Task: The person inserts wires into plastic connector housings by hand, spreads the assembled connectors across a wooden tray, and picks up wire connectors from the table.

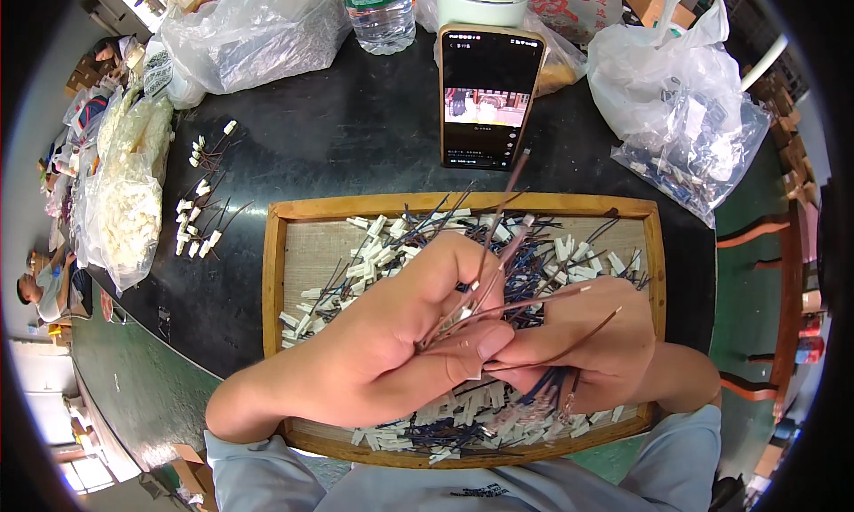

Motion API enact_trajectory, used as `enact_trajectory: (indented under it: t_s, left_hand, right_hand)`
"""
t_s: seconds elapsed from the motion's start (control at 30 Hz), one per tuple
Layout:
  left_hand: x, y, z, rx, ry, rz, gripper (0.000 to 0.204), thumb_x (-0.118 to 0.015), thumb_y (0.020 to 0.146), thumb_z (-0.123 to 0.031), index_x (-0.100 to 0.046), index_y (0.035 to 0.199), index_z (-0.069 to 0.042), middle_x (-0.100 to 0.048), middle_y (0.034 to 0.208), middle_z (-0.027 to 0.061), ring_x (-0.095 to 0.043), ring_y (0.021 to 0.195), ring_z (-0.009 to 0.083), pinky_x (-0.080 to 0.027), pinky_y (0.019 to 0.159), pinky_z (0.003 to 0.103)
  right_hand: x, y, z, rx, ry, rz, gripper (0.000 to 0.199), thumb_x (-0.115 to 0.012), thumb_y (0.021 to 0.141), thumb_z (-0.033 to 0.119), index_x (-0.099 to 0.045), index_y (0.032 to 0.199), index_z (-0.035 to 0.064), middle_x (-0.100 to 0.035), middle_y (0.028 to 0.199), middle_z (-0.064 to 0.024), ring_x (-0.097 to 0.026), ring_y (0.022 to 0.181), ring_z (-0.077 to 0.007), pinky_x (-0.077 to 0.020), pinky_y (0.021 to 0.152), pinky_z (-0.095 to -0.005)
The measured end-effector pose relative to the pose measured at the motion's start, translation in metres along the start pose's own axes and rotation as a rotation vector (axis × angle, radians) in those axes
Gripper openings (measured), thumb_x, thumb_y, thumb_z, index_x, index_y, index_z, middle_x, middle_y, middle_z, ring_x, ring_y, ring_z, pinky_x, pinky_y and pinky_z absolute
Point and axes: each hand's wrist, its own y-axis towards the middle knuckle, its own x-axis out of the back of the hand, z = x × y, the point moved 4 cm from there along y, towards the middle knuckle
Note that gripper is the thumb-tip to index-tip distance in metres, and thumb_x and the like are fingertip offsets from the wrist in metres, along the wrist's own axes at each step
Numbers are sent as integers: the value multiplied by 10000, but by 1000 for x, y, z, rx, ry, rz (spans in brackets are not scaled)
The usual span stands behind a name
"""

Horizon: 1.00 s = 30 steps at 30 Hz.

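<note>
On the dark desk (356, 138) a wooden tray (276, 281) sits at the near edge; above it, left hand (391, 343) and right hand (592, 347) both pinch a bundle of brown wires (498, 281).

Dark surface (356, 138). Phone (490, 96) propped upright behind the wooden tray, screen lit. Water bottle (381, 14) at far edge, pale cup (483, 0) just beside it. Clear plastic bags: one far left (253, 32), one right (685, 112) holding small white parts. Bags of white connectors (129, 201) along left edge.
</note>
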Motion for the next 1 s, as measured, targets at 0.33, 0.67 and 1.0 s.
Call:
enact_trajectory:
  t_s: [0.33,0.67,1.0]
  left_hand:
    - [11,-2,-7,66,-165,-253,234,-585,878,-127,-375,936,-42,-426,695,22,-435,552,67,-335,468,204]
    - [29,3,4,70,-282,-234,246,-484,951,-284,-405,962,-52,-425,620,18,-313,435,37,-236,390,177]
    - [40,5,16,119,-453,-458,345,-366,995,-309,-515,1107,-18,-398,631,-32,-254,410,20,-201,359,169]
  right_hand:
    - [10,-1,-3,-109,-45,-160,165,-742,701,102,-667,848,102,-631,651,-38,-574,490,-197,-402,428,-286]
    - [16,2,0,-184,12,-125,205,-762,696,63,-681,882,93,-620,615,-35,-553,455,-154,-363,391,-269]
    - [5,-8,-13,-343,157,-109,181,-652,838,100,-517,932,24,-476,570,32,-354,438,0,-253,413,-186]
